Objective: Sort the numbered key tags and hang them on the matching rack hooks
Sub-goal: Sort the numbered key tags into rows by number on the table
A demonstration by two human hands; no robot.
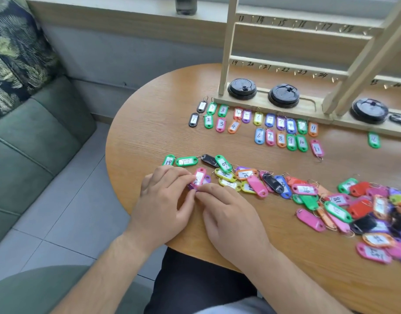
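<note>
Left hand (165, 196): fingers curled, fingertips pinching a pink tag (199, 176) near the table's front edge.
Right hand (231, 214): forefinger and thumb meet the left's, seemingly gripping a purple tag (192, 186) that lies under the pink one.
Number: too blurred to read.
Loose heap (376, 211): mixed colours, spread right of the hands.
Sorted tags (281, 138): 1 to 11, laid in pairs before the rack's base.
Rack (226, 41): wooden, upright at the far side of the table (149, 123), numbered hooks bare.
Black lids (242, 89): three on its base.
</note>
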